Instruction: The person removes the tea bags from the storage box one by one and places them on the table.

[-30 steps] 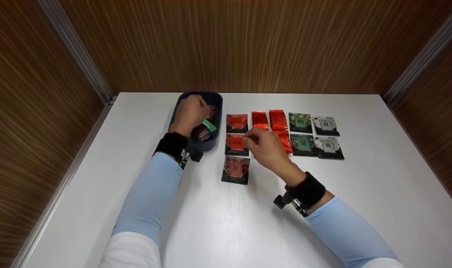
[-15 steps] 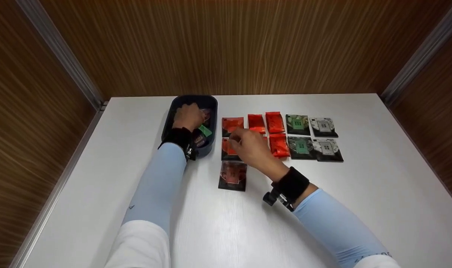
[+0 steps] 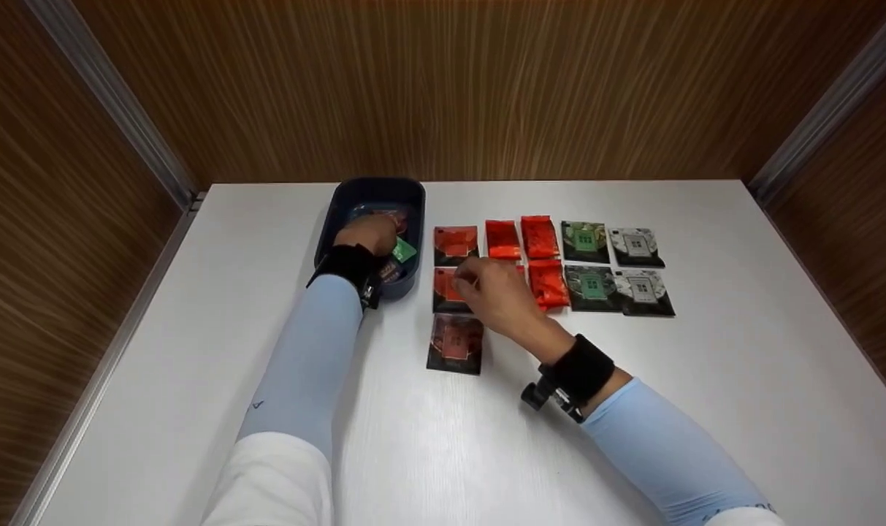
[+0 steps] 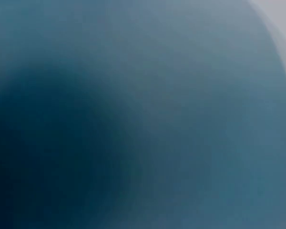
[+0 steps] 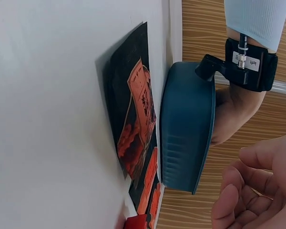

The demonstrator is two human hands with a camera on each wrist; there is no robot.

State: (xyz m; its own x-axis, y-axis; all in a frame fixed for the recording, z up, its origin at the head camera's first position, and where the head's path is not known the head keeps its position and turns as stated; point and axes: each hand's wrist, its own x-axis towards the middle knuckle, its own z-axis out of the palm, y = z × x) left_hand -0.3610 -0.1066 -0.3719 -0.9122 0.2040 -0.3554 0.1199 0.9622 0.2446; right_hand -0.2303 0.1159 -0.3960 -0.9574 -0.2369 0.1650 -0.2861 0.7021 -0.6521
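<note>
My left hand (image 3: 368,232) reaches down into a dark blue plastic bin (image 3: 401,290) at the back left, its fingers hidden below. Inside, a green-topped packet (image 3: 404,250) and other dark sachets show beside the hand. The left wrist view is a blue blur. Over the red-and-black sachets hovers my right hand (image 3: 499,296), fingers loosely curled; in the right wrist view nothing sits between its fingertips. Nearest to it are a middle red-and-black sachet (image 3: 446,294) and, at the front of that column, a darker red one (image 3: 455,343).
Right of the bin, sachets lie in columns on the white table (image 3: 443,453): shiny red packets (image 3: 539,237), green-and-black sachets (image 3: 585,241) and white-and-black sachets (image 3: 636,247). Wood-grain panels (image 3: 472,88) enclose the back and sides.
My left hand has gone from above the bin's contents down deeper into it. My right hand has shifted slightly left over the red-and-black sachets. The head view has shifted a little.
</note>
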